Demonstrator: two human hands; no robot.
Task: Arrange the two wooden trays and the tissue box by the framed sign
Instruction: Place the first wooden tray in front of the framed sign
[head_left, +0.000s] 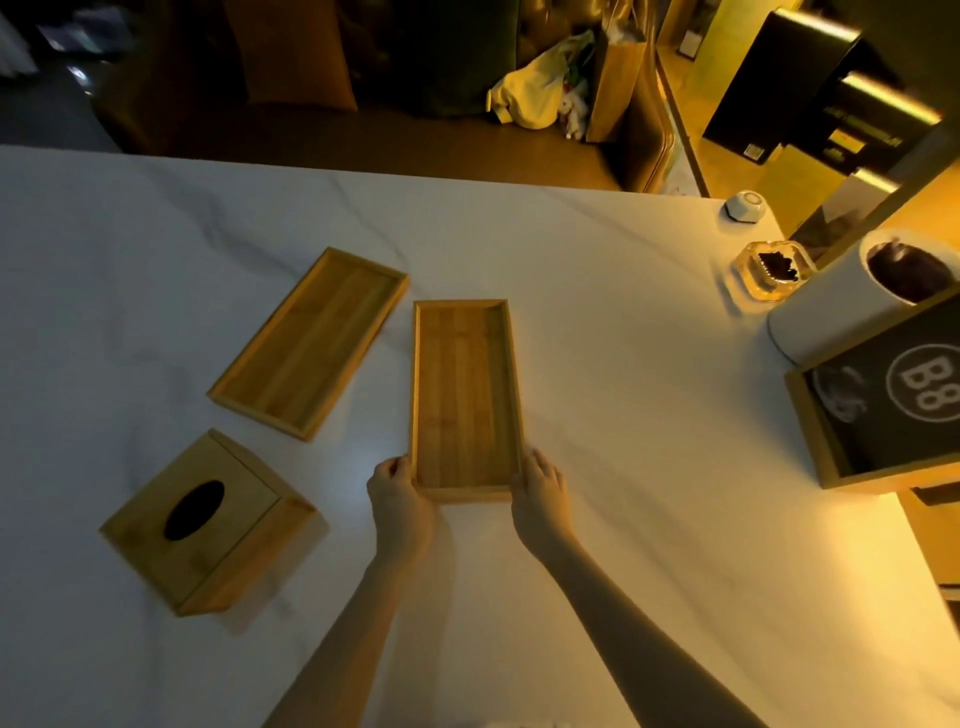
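An empty wooden tray (464, 395) lies lengthwise in the middle of the white marble table (623, 415). My left hand (399, 499) grips its near left corner and my right hand (540, 493) grips its near right corner. A second empty wooden tray (310, 340) lies at an angle to the left, untouched. The wooden tissue box (208, 522), with a dark oval opening on top, stands nearer me on the left. The framed sign (893, 410), black with a round "B8" mark and a wooden frame, stands at the right edge.
A white cylindrical holder (862, 296) stands just behind the sign. A glass ashtray (774, 270) with dark contents and a small white hexagonal object (745, 207) sit at the far right. Beyond the table's far edge are bags and a seat.
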